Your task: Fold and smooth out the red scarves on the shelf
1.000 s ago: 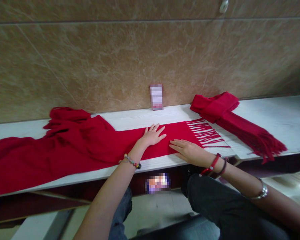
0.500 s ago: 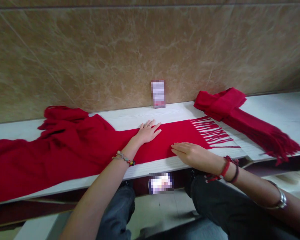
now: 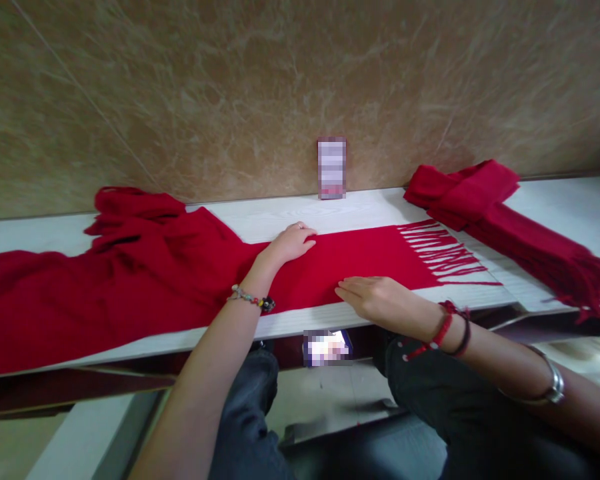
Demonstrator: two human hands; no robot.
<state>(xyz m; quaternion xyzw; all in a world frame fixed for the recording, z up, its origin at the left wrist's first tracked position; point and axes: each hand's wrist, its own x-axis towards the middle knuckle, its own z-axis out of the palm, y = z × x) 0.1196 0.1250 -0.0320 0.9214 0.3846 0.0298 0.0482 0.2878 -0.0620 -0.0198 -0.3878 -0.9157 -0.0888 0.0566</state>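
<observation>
A long red scarf lies lengthwise on the white bench, flat in the middle and bunched in loose folds at the left. Its fringe is spread at the right end. My left hand rests on the scarf's far edge, fingers bent over it and thumb apart. At the near edge, my right hand touches the cloth with its fingers stretched out side by side; its thumb is hidden. Neither hand visibly grips the scarf.
Another red fringed scarf, folded over itself, lies at the right. A small card-like item stands against the marbled wall. Below the front edge of the white bench is a lit phone-like screen, above my legs.
My left hand has shifted toward the scarf's far edge, and its spread fingers have bent and come closer together. My right hand has slid slightly left along the near edge. The camera view has shifted.
</observation>
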